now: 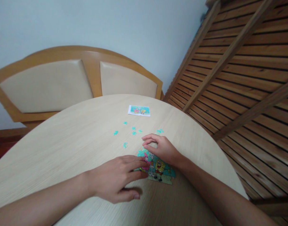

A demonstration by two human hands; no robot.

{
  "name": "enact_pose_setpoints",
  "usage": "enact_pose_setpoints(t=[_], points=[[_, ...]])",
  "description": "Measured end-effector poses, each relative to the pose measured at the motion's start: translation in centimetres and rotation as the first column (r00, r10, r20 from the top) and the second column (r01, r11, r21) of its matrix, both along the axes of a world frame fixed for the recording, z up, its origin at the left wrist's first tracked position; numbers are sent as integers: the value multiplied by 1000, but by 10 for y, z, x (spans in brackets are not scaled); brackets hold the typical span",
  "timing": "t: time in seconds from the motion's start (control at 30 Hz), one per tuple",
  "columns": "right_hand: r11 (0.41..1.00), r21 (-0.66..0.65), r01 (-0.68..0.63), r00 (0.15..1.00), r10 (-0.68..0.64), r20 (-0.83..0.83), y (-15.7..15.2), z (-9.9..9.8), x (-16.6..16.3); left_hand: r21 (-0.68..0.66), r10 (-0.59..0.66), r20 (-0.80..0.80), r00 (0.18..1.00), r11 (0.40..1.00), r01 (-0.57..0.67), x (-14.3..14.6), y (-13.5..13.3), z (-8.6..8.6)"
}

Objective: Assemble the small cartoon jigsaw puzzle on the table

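Observation:
A partly assembled cartoon jigsaw puzzle (159, 171) lies on the pale round wooden table (71, 138). My left hand (118, 180) rests flat, fingers stretched out, with its fingertips on the puzzle's left edge. My right hand (160, 147) sits over the puzzle's top edge, fingers curled toward the table; whether it holds a piece is hidden. Several loose teal puzzle pieces (134, 131) lie scattered just beyond my hands. A small reference picture card (139, 110) lies farther back on the table.
A wooden headboard with two beige padded panels (47, 84) leans against the pale wall behind the table. A slatted wooden bed frame (240, 72) stands tilted at the right, close to the table's edge.

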State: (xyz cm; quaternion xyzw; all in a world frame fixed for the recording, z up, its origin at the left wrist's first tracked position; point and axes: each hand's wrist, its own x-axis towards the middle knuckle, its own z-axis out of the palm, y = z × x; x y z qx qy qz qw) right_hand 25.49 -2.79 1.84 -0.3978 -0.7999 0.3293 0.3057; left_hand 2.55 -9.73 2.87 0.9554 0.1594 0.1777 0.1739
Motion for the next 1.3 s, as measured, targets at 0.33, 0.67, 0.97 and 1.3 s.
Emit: enact_pose_setpoints(t=[0.33, 0.67, 0.97, 1.3], points=[[980, 189, -59, 992, 37, 121, 2, -2, 5, 2, 5, -4, 1000, 1000, -5, 0, 0, -1], [921, 276, 274, 943, -314, 113, 31, 2, 46, 17, 3, -22, 1000, 1000, -3, 0, 0, 1], [921, 354, 162, 919, -272, 286, 44, -14, 64, 41, 17, -10, 1000, 999, -17, -2, 1, 1], [924, 358, 134, 913, -256, 317, 38, -9, 59, 30, 658, 27, 753, 752, -659, -26, 31, -14]])
